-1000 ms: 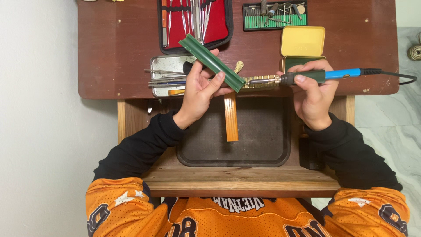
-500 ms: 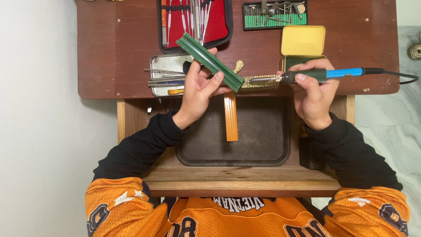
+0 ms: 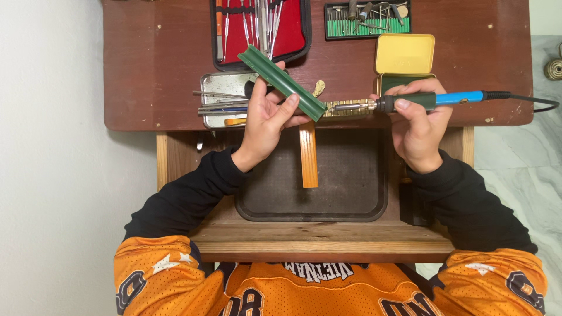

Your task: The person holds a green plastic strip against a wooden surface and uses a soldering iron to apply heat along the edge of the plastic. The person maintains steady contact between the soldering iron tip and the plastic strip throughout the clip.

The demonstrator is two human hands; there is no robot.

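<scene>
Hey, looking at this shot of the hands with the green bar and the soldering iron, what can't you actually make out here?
Head view only:
- Whether the soldering iron tip touches the green bar: too small to tell.
- Inside of the yellow-lidded tin: hidden by the right hand.
- Left hand palm and the bar's underside: turned away.
- Red tool case and green bit rack: cut off by the top edge.
- Orange strip top end: behind the bar.
</scene>
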